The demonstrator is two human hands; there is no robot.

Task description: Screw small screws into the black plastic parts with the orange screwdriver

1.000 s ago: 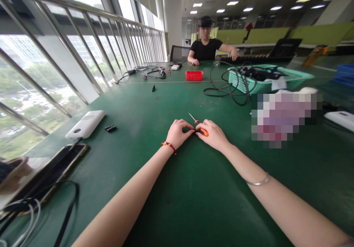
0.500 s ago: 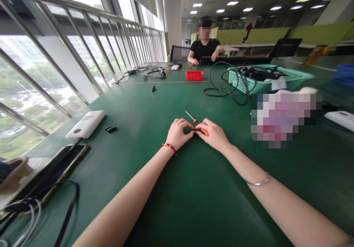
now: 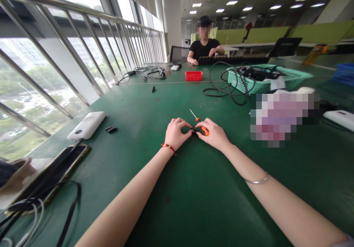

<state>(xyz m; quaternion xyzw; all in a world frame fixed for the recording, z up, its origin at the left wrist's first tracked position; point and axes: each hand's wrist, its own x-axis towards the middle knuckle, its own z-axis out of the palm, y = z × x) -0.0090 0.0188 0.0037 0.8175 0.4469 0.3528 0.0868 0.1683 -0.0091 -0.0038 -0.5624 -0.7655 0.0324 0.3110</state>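
Note:
Between my two hands is a small black part (image 3: 194,129), too small to make out. My left hand (image 3: 178,131) pinches its left side between thumb and finger. My right hand (image 3: 211,133) is closed around the orange and black handle of a screwdriver (image 3: 204,130), whose thin metal shaft points away and to the left. The thumb and fingertip of that same hand also meet at the black part. Both hands are just above the green table (image 3: 166,173). A small black piece (image 3: 111,129) lies apart on the left.
On the left are a white power bank (image 3: 87,125) and a phone (image 3: 55,177) with cables. A red bin (image 3: 194,76) and a teal basket (image 3: 240,82) of cables stand farther back. Across the table sits a person (image 3: 204,49). A blurred pinkish bundle (image 3: 284,114) lies right.
The screwdriver in my right hand has turned slightly, its tip moving right and more upright. My fingertips have shifted a little on the black part.

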